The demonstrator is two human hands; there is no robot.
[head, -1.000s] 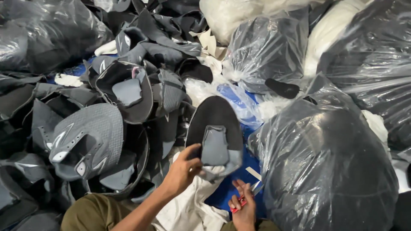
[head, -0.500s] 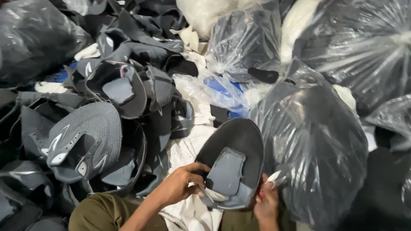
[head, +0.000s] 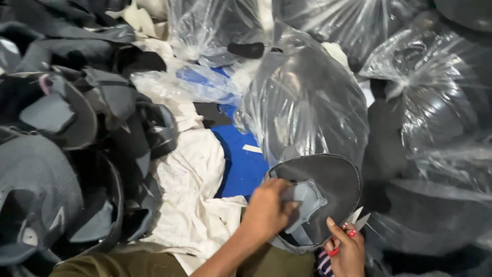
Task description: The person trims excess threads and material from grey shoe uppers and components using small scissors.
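While the left hand (head: 266, 210) grips the grey patch on the dark shoe piece (head: 328, 190), the right hand (head: 346, 251) holds small scissors (head: 356, 220) with red handles, fingers closed around them, at the lower edge of this piece. The shoe piece lies just below a big clear plastic bag (head: 302, 102). Left of it are a blue sheet (head: 241, 159), white cloth (head: 189, 195) and a heap of dark shoe pieces (head: 61, 169).

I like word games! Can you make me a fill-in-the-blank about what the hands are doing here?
1. The left hand grips a dark grey ____ piece with a lighter patch.
2. The right hand holds small ____ with red handles.
3. Under the white cloth lies a ____ sheet.
4. The clear ____ bags hold dark pieces.

Missing words: shoe; scissors; blue; plastic
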